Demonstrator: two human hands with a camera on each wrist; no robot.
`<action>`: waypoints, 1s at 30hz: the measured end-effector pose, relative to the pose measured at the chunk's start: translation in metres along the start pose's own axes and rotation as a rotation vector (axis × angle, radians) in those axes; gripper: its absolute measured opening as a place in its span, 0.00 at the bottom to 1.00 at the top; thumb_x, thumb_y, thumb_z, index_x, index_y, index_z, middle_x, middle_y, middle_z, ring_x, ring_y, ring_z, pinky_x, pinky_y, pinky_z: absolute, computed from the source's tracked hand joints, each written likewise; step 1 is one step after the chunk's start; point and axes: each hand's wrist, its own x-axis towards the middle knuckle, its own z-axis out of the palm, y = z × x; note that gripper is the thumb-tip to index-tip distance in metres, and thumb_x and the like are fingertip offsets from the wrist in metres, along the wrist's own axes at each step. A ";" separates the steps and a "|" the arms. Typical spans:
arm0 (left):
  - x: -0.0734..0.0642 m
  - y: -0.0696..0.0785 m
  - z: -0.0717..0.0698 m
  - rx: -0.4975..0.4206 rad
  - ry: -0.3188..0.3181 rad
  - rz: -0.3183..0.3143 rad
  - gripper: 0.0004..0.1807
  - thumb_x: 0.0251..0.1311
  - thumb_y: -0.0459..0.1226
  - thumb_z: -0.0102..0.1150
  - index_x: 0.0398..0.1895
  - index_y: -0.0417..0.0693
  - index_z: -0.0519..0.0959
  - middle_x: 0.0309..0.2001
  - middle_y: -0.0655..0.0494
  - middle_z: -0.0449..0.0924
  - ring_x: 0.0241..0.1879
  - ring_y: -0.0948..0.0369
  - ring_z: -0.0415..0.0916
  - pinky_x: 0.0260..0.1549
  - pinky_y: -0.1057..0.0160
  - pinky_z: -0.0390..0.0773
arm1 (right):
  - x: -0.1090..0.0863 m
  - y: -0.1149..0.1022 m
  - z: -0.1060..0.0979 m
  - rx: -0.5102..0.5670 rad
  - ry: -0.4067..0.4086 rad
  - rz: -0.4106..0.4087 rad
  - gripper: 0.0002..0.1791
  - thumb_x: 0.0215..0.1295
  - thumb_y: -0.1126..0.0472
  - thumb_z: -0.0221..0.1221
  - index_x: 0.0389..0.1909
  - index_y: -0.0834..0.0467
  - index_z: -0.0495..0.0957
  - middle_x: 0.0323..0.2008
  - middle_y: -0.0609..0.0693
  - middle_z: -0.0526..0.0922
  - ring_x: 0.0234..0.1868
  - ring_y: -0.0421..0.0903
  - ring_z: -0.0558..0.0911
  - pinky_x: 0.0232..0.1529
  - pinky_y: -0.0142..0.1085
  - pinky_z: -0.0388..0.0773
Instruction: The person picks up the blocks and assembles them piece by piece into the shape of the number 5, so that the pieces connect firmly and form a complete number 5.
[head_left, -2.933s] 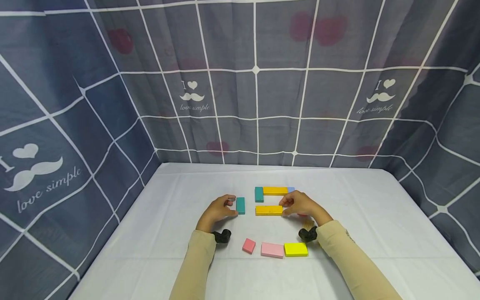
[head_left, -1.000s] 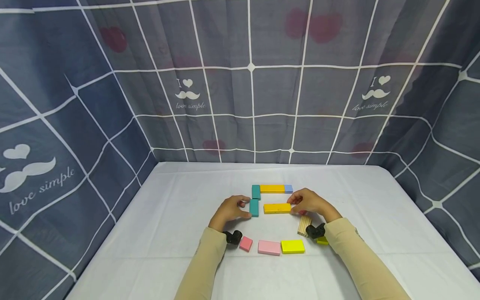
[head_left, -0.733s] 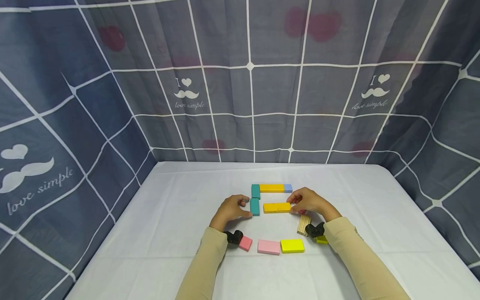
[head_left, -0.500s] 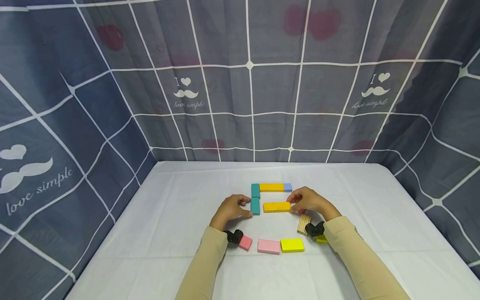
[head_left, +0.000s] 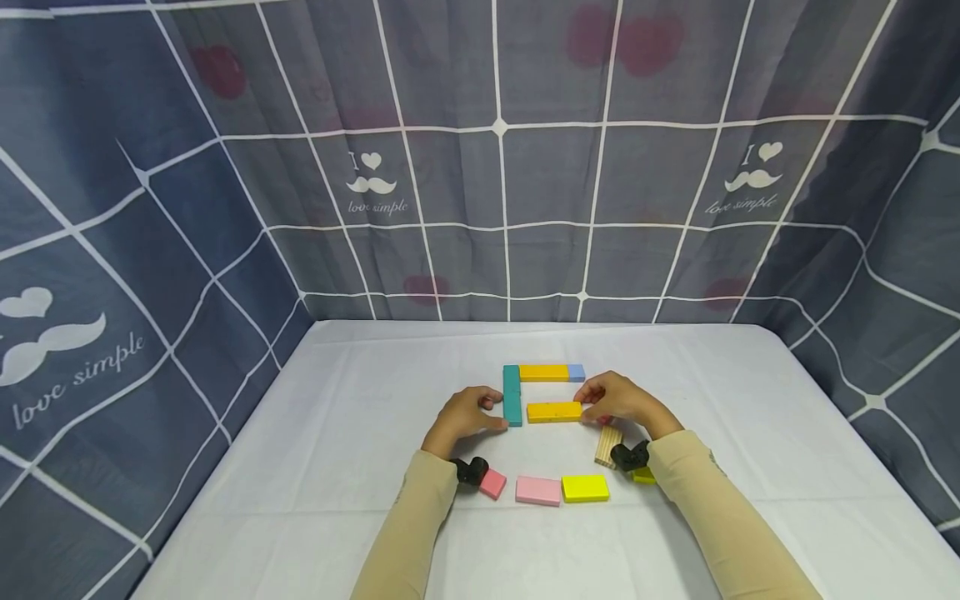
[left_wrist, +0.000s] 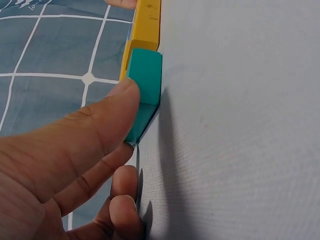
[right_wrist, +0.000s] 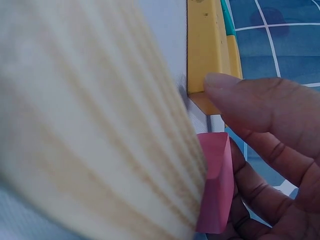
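In the head view, my left hand (head_left: pixel 463 417) pinches the near teal block (head_left: pixel 513 411) between thumb and fingers. The left wrist view shows the thumb against that teal block (left_wrist: pixel 146 72). A second teal block (head_left: pixel 511 378) adjoins its far end, forming one straight line. My right hand (head_left: pixel 624 402) pinches the right end of a yellow-orange block (head_left: pixel 553 412), which lies flat beside the near teal block with a small gap. In the right wrist view, the thumb presses the end of this yellow-orange block (right_wrist: pixel 204 50); the fingertips behind it are hidden.
A far yellow-orange block (head_left: pixel 543 373) joins a light-blue block (head_left: pixel 576 372). Under my right hand lie a pinkish-red block (right_wrist: pixel 215 180) and a striped wooden block (head_left: pixel 608 447). Nearer are red (head_left: pixel 492 483), pink (head_left: pixel 537 491) and yellow (head_left: pixel 586 488) blocks, plus a partly hidden yellow-green one (head_left: pixel 643 476).
My left hand has slid the near teal block right and forward, up against the far teal block. My right hand has shifted the near yellow-orange block a little to the right.
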 end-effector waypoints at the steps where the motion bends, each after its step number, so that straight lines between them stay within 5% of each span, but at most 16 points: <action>1: 0.000 0.000 0.000 -0.001 -0.001 0.001 0.26 0.58 0.38 0.83 0.60 0.45 0.86 0.44 0.55 0.82 0.45 0.56 0.74 0.58 0.50 0.77 | 0.000 0.000 0.000 -0.003 -0.001 -0.001 0.14 0.61 0.73 0.74 0.47 0.68 0.86 0.35 0.52 0.82 0.27 0.42 0.76 0.31 0.34 0.81; 14: 0.001 -0.001 0.001 -0.009 0.003 -0.001 0.29 0.58 0.39 0.84 0.62 0.46 0.85 0.47 0.53 0.83 0.47 0.54 0.76 0.59 0.49 0.78 | 0.002 0.004 -0.001 -0.010 -0.007 -0.013 0.15 0.59 0.72 0.74 0.47 0.67 0.86 0.36 0.52 0.81 0.29 0.43 0.76 0.32 0.35 0.81; 30: 0.004 -0.005 -0.001 -0.012 -0.047 0.086 0.27 0.60 0.37 0.82 0.63 0.53 0.85 0.52 0.49 0.84 0.52 0.51 0.77 0.60 0.46 0.77 | 0.004 0.006 0.002 -0.029 0.003 -0.067 0.15 0.58 0.72 0.76 0.46 0.66 0.86 0.37 0.52 0.80 0.35 0.46 0.74 0.32 0.34 0.77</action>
